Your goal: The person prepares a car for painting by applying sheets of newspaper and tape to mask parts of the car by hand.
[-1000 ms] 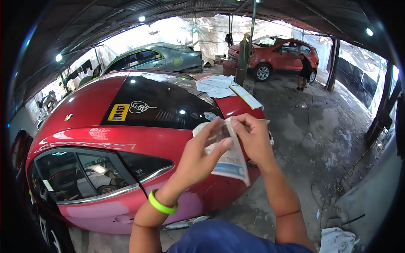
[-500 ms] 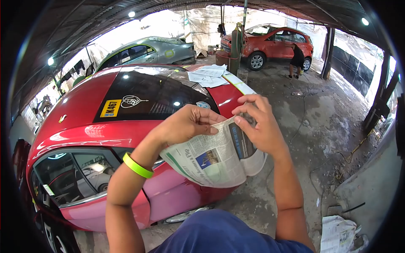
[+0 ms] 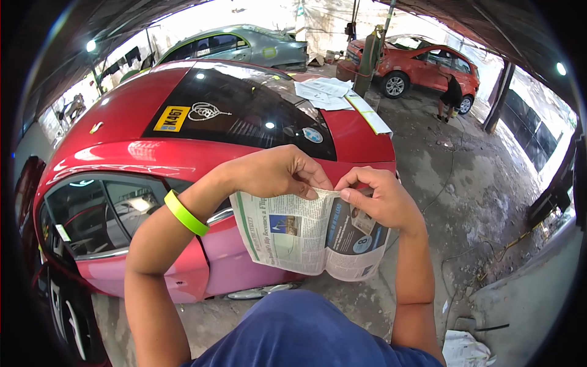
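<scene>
Hanging between my hands is a newspaper sheet [image 3: 299, 238], pinched along its top edge, with a fold running down near its middle. My left hand [image 3: 284, 174], with a yellow-green band on that arm, grips the edge between thumb and fingers. Close beside it, my right hand [image 3: 379, 196] pinches the same edge; the two hands nearly touch. Behind the paper stands a red car [image 3: 116, 153] with dull pinkish patches on its lower side.
Loose papers [image 3: 324, 92] and a long taped strip [image 3: 369, 113] lie on the car's rear. Beyond are a grey car [image 3: 244, 52], a gas cylinder [image 3: 367, 64], and an orange car [image 3: 422, 67] with a person [image 3: 451, 95] bending beside it. More newspaper [image 3: 465, 350] lies at lower right.
My hands have drawn together along the newspaper's top edge. My right hand has lowered and its fingers have closed on the paper. The sheet now hangs flatter, and the view has shifted.
</scene>
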Action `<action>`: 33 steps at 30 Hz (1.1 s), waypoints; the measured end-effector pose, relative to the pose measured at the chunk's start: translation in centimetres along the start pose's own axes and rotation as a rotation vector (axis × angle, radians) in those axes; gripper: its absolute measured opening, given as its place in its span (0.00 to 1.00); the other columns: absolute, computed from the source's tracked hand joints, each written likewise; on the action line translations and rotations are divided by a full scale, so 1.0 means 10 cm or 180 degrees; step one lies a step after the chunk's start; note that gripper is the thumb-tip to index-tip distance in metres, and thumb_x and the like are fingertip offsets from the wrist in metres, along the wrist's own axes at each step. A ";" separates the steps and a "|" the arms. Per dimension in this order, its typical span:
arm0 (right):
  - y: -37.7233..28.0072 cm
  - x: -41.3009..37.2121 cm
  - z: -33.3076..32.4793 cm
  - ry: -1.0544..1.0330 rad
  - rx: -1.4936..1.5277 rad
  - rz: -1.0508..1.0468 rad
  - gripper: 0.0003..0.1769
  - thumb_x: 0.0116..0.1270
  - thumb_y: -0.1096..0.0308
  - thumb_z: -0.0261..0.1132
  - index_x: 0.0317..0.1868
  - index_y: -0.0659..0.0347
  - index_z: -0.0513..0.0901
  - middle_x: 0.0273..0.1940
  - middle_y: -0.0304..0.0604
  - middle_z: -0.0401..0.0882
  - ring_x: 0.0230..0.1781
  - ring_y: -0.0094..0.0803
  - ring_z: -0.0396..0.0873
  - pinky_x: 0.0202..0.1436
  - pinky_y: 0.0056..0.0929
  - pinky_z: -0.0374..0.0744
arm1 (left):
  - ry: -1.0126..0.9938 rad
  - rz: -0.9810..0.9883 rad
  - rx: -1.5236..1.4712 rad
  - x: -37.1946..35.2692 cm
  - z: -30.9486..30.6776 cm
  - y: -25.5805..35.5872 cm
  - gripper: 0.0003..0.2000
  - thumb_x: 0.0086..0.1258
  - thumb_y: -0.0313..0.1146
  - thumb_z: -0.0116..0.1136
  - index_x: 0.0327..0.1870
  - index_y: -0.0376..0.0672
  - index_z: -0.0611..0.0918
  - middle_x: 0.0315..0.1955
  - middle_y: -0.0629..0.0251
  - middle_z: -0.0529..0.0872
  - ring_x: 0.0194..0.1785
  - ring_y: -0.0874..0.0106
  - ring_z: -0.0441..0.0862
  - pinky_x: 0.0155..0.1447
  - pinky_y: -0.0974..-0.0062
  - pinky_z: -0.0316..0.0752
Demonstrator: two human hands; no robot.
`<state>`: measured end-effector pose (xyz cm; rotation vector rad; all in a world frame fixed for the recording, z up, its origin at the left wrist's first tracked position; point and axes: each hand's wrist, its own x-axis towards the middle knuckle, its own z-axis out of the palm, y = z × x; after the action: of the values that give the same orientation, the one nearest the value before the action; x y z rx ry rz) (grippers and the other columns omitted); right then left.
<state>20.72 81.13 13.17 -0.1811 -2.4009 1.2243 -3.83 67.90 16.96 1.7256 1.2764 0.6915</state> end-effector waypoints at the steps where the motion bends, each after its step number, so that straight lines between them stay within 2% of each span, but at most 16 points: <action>1: 0.03 0.02 0.02 -0.0013 0.0070 0.0056 0.08 0.79 0.70 0.71 0.50 0.67 0.89 0.44 0.41 0.89 0.44 0.24 0.86 0.50 0.28 0.83 | 0.0031 -0.0007 0.0160 -0.01 0.00 0.00 0.11 0.78 0.23 0.70 0.59 0.37 0.92 0.48 0.64 0.96 0.52 0.78 0.91 0.64 0.71 0.84; 5: 0.05 0.06 0.05 -0.0107 0.0327 0.0264 0.09 0.80 0.69 0.70 0.51 0.67 0.89 0.43 0.38 0.89 0.44 0.21 0.84 0.49 0.28 0.83 | 0.0252 -0.0115 0.0282 -0.06 0.09 0.01 0.09 0.78 0.30 0.73 0.54 0.40 0.93 0.44 0.66 0.96 0.48 0.78 0.90 0.63 0.68 0.83; 8: 0.08 0.07 0.04 -0.0207 0.0643 0.0264 0.09 0.81 0.68 0.70 0.51 0.67 0.89 0.42 0.35 0.87 0.44 0.19 0.82 0.49 0.27 0.83 | 0.0431 -0.0035 0.0267 -0.06 0.12 -0.06 0.10 0.77 0.32 0.74 0.53 0.39 0.93 0.42 0.67 0.96 0.48 0.78 0.89 0.62 0.69 0.82; 11: 0.03 0.07 0.01 -0.0281 0.0723 0.0271 0.10 0.82 0.68 0.69 0.52 0.67 0.88 0.42 0.34 0.87 0.43 0.18 0.82 0.48 0.25 0.82 | 0.0388 0.0280 -0.0148 -0.05 0.10 -0.17 0.11 0.80 0.34 0.72 0.52 0.36 0.92 0.41 0.68 0.94 0.47 0.79 0.88 0.58 0.72 0.82; 15: 0.04 0.06 0.05 -0.0201 0.0633 0.0003 0.11 0.82 0.66 0.70 0.52 0.67 0.88 0.41 0.33 0.86 0.42 0.17 0.81 0.48 0.24 0.82 | 0.0421 0.0321 -0.0376 -0.04 0.11 -0.20 0.10 0.81 0.34 0.72 0.52 0.36 0.92 0.41 0.69 0.94 0.47 0.81 0.87 0.57 0.74 0.81; 20: 0.07 0.03 0.09 -0.0092 0.0738 -0.0019 0.12 0.82 0.64 0.69 0.50 0.66 0.86 0.41 0.33 0.85 0.42 0.17 0.81 0.49 0.24 0.81 | 0.0443 0.0330 -0.0751 -0.06 0.15 -0.15 0.09 0.81 0.34 0.71 0.51 0.36 0.91 0.41 0.70 0.93 0.47 0.83 0.86 0.56 0.77 0.79; 26: 0.05 0.01 0.13 -0.0190 0.0946 -0.0043 0.13 0.84 0.61 0.68 0.50 0.65 0.85 0.41 0.33 0.84 0.43 0.17 0.79 0.49 0.23 0.79 | 0.0258 0.0447 -0.0697 -0.08 0.12 -0.19 0.08 0.82 0.34 0.70 0.50 0.38 0.91 0.40 0.74 0.91 0.46 0.84 0.84 0.56 0.76 0.78; 29: 0.07 0.01 0.16 -0.0172 0.0891 -0.0161 0.13 0.85 0.61 0.67 0.51 0.65 0.85 0.41 0.33 0.83 0.43 0.17 0.78 0.49 0.23 0.78 | 0.0274 0.0346 -0.0734 -0.09 0.13 -0.13 0.08 0.80 0.32 0.72 0.50 0.37 0.91 0.40 0.73 0.91 0.48 0.80 0.85 0.60 0.74 0.77; 33: 0.13 0.01 0.20 -0.0181 0.0945 -0.0250 0.13 0.87 0.61 0.66 0.51 0.65 0.84 0.41 0.32 0.82 0.42 0.17 0.78 0.48 0.22 0.78 | 0.0264 0.0394 -0.0759 -0.09 0.15 -0.16 0.08 0.81 0.33 0.70 0.50 0.37 0.90 0.40 0.73 0.90 0.47 0.81 0.84 0.59 0.74 0.77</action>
<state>19.68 80.46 11.11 0.0391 -2.2152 1.5461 -3.58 66.79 14.89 1.6025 1.0995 0.9566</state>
